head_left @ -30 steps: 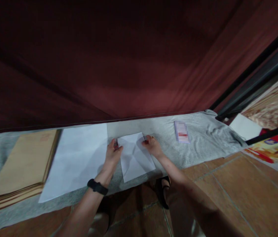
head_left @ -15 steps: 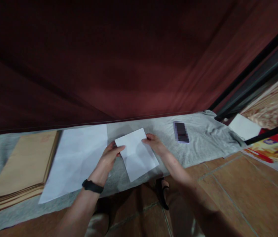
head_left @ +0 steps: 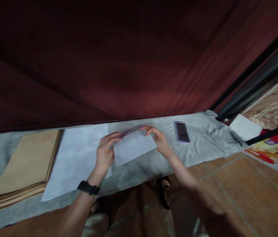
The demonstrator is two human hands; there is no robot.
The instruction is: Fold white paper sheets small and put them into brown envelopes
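Observation:
A white sheet of paper [head_left: 134, 148] is held up between both hands above the grey cloth [head_left: 141, 171], its far edge bent back. My left hand [head_left: 106, 149] grips its left side, with the fingers over the top edge and the thumb hidden. At the upper right corner, my right hand [head_left: 159, 138] has its fingertips closed on the paper. Just left of my left hand lie large white sheets [head_left: 79, 158], flat on the cloth. A black band [head_left: 88, 187] circles my left wrist.
A stack of brown envelopes [head_left: 26, 161] lies at the far left. To the right is a dark, pixelated phone-like object [head_left: 182, 132]. Dark red fabric [head_left: 129, 72] hangs behind. A red and yellow printed package [head_left: 274, 151] and black bars [head_left: 272, 133] are at the right, above the tiled floor [head_left: 240, 191].
The paper has tipped so its near edge is higher and it looks shorter. My left hand has moved its fingers over the top edge, and my right fingers have shifted over the corner.

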